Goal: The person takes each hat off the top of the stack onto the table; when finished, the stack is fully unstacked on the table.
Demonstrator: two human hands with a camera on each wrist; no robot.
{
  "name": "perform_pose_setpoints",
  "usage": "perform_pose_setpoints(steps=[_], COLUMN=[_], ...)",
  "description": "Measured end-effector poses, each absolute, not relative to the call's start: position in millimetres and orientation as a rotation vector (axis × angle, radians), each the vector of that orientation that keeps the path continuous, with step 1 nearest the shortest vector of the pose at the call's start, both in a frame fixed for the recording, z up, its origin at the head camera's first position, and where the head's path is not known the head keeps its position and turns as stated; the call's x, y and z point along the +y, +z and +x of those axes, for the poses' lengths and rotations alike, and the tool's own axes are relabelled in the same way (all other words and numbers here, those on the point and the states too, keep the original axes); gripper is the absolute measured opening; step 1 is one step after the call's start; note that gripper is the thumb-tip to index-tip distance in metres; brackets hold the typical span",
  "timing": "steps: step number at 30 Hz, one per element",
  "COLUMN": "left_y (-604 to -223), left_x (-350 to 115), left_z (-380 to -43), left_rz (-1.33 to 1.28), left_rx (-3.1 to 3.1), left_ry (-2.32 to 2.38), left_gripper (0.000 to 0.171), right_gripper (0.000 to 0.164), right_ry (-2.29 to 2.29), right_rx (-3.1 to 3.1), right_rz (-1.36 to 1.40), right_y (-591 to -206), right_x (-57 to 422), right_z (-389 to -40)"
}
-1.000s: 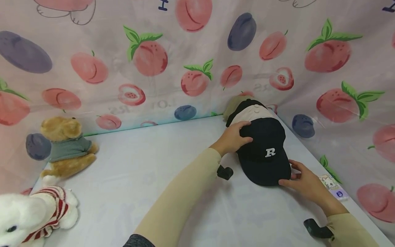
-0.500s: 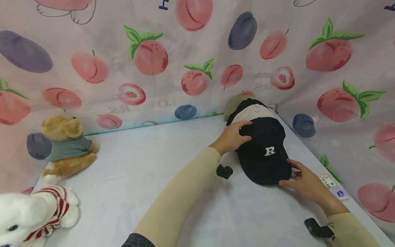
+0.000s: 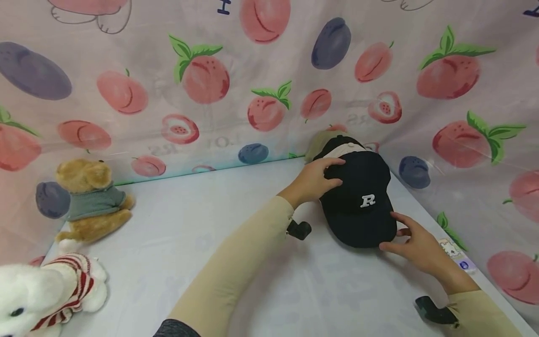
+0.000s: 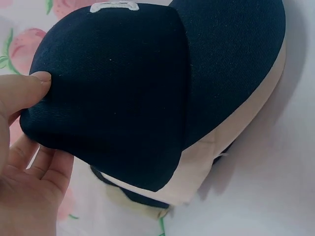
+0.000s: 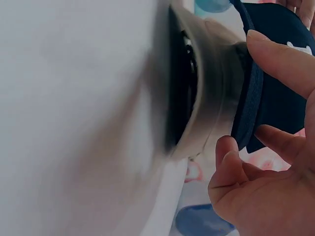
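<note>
A dark baseball cap with a white letter R is held in both hands at the back right of the table. My left hand pinches the left edge of its crown, thumb on the outside in the left wrist view. At the brim's right edge, my right hand pinches with thumb and fingers. Beneath lies a beige cap, mostly covered in the head view; the right wrist view shows a gap between the beige cap's brim and the dark brim. Dark and khaki headwear shows behind.
A small card-like packet with a cartoon print lies by my right wrist at the table's right edge. Far left sit a brown teddy bear in a teal top and a white plush toy with a striped scarf. Fruit-print curtains enclose the table.
The dark cap has shifted slightly up in the head view and covers more of the beige cap. Both hands keep hold; my left hand has moved a little up and left.
</note>
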State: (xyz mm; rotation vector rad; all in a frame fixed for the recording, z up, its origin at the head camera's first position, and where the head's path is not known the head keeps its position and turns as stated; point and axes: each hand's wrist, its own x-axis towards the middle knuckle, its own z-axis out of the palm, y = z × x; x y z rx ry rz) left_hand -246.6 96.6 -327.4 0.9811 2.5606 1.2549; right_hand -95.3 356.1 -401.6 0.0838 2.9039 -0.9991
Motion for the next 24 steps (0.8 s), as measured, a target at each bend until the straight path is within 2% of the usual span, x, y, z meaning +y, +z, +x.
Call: perform_pose_setpoints(steps=[15,24], left_y=[-308.0,-289.7], left_x=[53.7,36.2], left_z=[-252.7,-249.2], left_rz=[0.927,0.986], left_rx=[2.553,2.543], left_ry=[1.313,1.323], left_gripper=[0.048,0.048], right_gripper=[0.099,0.098], right_ry=[-1.079,-1.121], right_rx=[2.915,2.905], right_rz=[-0.027,-0.074], right_y=[-383.7,-376.7], right_x=[320.0,304.2], right_z=[-109.7,-114.4])
